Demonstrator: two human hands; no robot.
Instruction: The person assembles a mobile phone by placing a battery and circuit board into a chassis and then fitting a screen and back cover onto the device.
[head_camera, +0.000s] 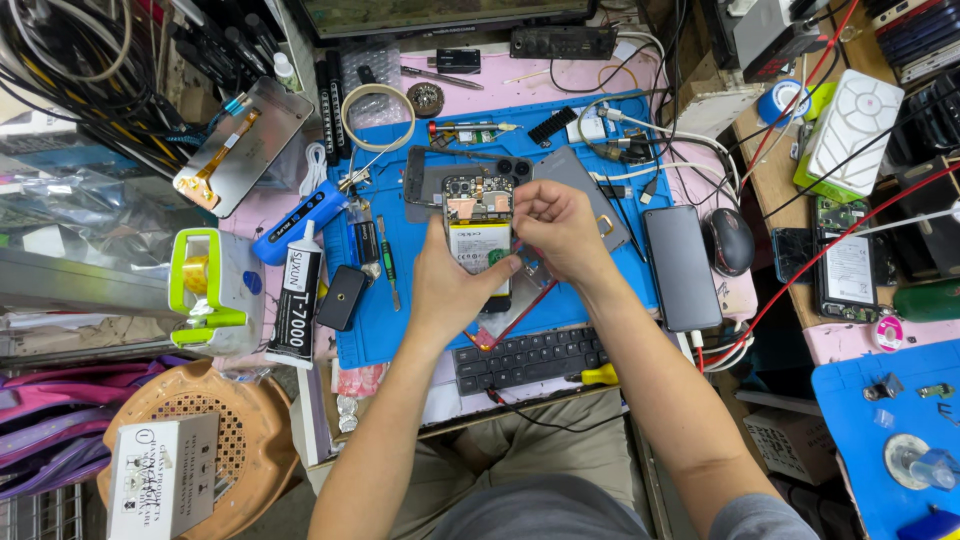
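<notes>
Opened phone (477, 232) with its back cover off, lying near the middle of the blue work mat (400, 320), long axis running from the mat's far edge toward its near edge, camera end pointing to the far edge. Left hand (452, 285) clamped on the phone's lower left side, thumb across the battery. Right hand (556, 225) pinched together at the phone's right edge, fingertips touching it.
</notes>
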